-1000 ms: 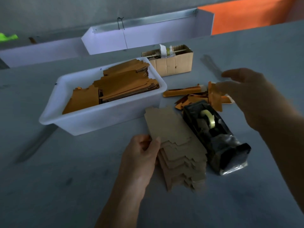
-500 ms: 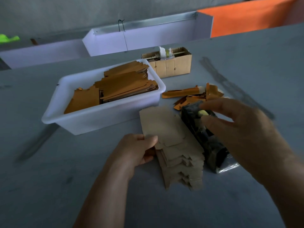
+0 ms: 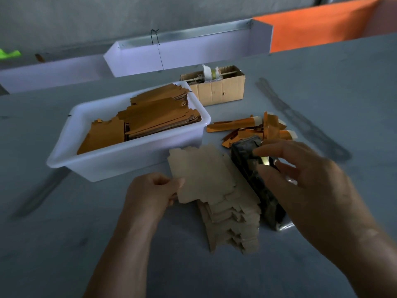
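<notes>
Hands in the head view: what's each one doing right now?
Left hand: pinches the top cardboard blank by its left edge.
Right hand: open, thumb and forefinger apart over the tape dispenser.

A white tub (image 3: 129,164) sits on the grey table (image 3: 53,244). Behind the tub is a cardboard box (image 3: 217,93). Right of it lie orange strips (image 3: 234,124), a tape holder (image 3: 247,155) and a card pile (image 3: 232,218)

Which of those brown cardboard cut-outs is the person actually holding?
The topmost cut-out, pinched at its left edge by the left hand and skewed off the pile; the others lie stacked beneath it, unheld.
</notes>
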Action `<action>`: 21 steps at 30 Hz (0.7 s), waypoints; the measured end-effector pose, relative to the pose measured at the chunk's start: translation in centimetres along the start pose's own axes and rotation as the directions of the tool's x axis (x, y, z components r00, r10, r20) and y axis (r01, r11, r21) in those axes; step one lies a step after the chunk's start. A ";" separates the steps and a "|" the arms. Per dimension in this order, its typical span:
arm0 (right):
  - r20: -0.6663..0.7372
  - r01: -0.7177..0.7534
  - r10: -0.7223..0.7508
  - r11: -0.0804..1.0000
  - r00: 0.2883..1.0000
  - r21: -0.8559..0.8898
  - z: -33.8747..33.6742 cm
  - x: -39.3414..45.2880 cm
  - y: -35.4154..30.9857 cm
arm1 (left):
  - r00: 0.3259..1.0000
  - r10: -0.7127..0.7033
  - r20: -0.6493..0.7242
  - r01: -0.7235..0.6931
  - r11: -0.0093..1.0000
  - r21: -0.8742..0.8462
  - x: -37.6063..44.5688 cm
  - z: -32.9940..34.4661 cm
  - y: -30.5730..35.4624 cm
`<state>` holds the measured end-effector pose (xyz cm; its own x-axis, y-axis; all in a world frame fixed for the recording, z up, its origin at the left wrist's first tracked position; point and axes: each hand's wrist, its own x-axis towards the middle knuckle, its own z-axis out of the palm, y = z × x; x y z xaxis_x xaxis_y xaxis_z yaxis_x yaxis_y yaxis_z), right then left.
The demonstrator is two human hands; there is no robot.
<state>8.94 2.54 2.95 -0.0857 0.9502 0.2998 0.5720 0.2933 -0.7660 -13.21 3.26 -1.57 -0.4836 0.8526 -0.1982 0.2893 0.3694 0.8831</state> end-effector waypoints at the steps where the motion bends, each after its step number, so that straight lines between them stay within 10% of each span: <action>1: -0.004 -0.005 0.005 1.000 1.000 0.020 0.1 -0.3 -0.1 | 1.000 0.017 -0.024 -0.019 0.997 -0.077 -0.2 -0.4 -0.1; 8: 0.034 -0.129 0.124 0.970 0.992 0.207 1.8 -2.5 -0.9 | 0.984 0.133 0.121 -0.064 0.888 -0.455 -3.9 -2.5 0.5; 21: 0.275 -0.416 0.317 0.589 0.908 0.693 4.0 -2.8 -0.3 | 0.945 0.290 0.150 -0.225 0.912 -0.342 -6.9 -1.7 2.6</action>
<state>5.76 0.19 0.07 -0.1209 0.9845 -0.1270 -0.1923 -0.1487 -0.9700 -10.58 -2.29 2.79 -0.2491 0.9685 0.0044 0.0905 0.0187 0.9957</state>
